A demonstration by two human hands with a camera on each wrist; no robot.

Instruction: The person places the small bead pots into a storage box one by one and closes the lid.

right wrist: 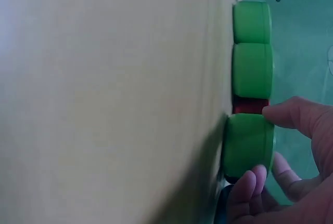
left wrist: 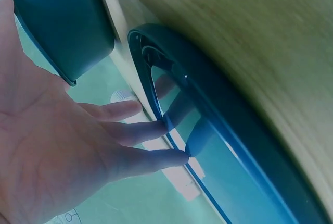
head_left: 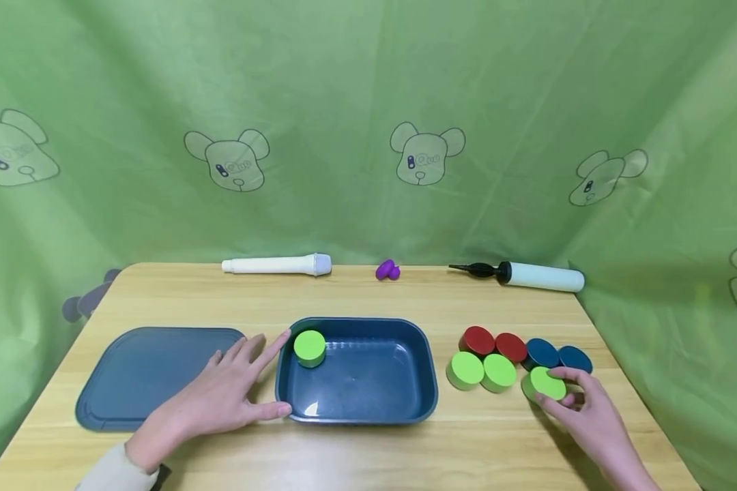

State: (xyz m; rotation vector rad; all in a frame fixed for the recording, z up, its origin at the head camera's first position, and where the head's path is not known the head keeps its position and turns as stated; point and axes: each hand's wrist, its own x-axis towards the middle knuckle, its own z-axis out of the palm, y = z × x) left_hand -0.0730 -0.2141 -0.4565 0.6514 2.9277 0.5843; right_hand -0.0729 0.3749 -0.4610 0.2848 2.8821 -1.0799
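Observation:
My right hand (head_left: 596, 409) pinches a short green cylinder (head_left: 544, 384) between thumb and fingers, at the right end of a group of similar ones. Two more green cylinders (head_left: 466, 370) stand left of it; behind them are two red cylinders (head_left: 478, 340) and two dark blue cylinders (head_left: 542, 353). With fingers spread, my left hand (head_left: 224, 392) touches the left rim of a dark blue box (head_left: 368, 416), thumb at the near corner and index finger at the far one. Another green cylinder (head_left: 310, 348) sits inside the box, at its far left corner.
A flat dark blue lid (head_left: 147, 375) lies left of the box, partly under my left hand. Along the table's back edge lie a white flashlight-shaped tube (head_left: 276, 265), a small purple object (head_left: 387, 270) and a white hand pump (head_left: 543, 276). Green curtains (head_left: 344, 102) hang around the table.

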